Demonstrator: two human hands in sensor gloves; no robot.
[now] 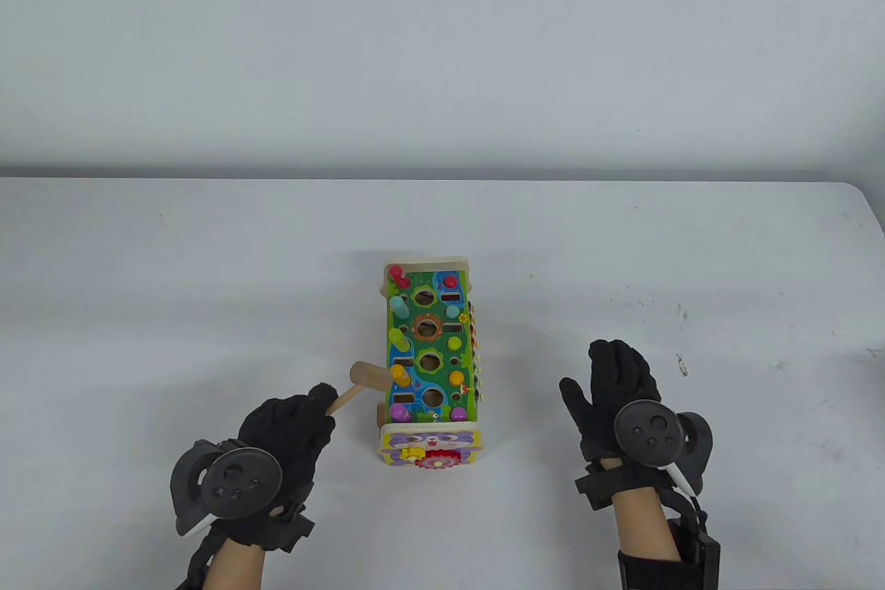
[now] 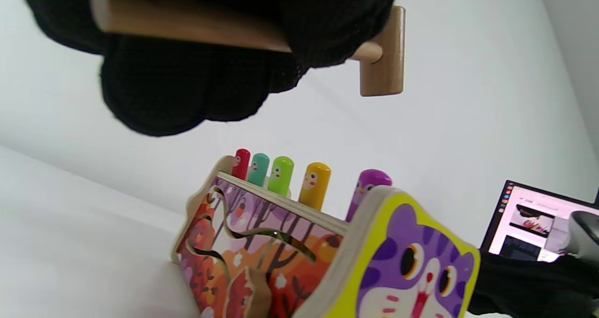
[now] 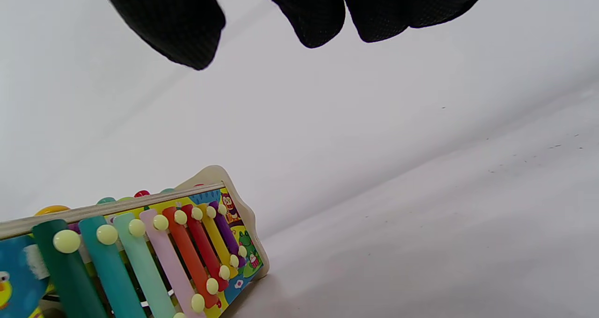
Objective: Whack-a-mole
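The colourful wooden whack-a-mole toy (image 1: 430,362) stands lengthwise in the middle of the table, its cat-face end (image 1: 429,449) toward me. A row of raised pegs, red, teal, green, yellow (image 2: 314,184) and purple, runs along its left side. My left hand (image 1: 287,427) grips the handle of a wooden hammer (image 1: 359,384); the hammer head (image 2: 383,51) hovers just left of the yellow peg (image 1: 401,375). My right hand (image 1: 615,386) is open and empty, fingers spread flat, to the right of the toy. The toy's right side carries a xylophone (image 3: 154,252).
The white table (image 1: 207,286) extends around the toy, its far edge meeting a white wall and its right corner rounded. A laptop screen (image 2: 533,224) shows at the right in the left wrist view.
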